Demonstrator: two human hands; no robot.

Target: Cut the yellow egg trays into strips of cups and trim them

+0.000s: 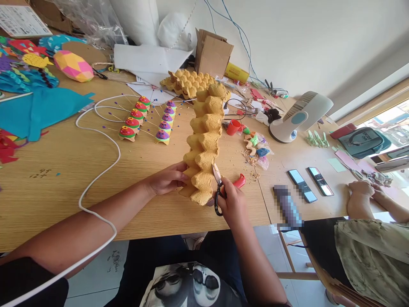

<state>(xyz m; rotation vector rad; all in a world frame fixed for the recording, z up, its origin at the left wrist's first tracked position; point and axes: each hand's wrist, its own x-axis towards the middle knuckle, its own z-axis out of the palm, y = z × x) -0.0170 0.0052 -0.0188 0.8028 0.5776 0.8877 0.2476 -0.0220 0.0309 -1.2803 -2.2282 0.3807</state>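
My left hand (171,178) is closed on the lower left edge of a long yellow egg carton strip (204,145), held tilted up over the table. In my right hand (234,200) is a pair of scissors (219,192) with black handles, its blades against the strip's right edge near the bottom. Some of my left fingers are hidden behind the carton. A red object (239,181) lies just beyond my right hand. Two rows of painted carton cups stand to the left, one red and green (136,116), the other purple (165,121).
A larger egg tray (188,83) lies behind the strip. On the right are a white fan (298,117), a red cup (233,127), clay pieces (262,152) and two phones (302,185). A white cable (118,157) crosses my left arm. Another person's hands (364,192) rest at the far right.
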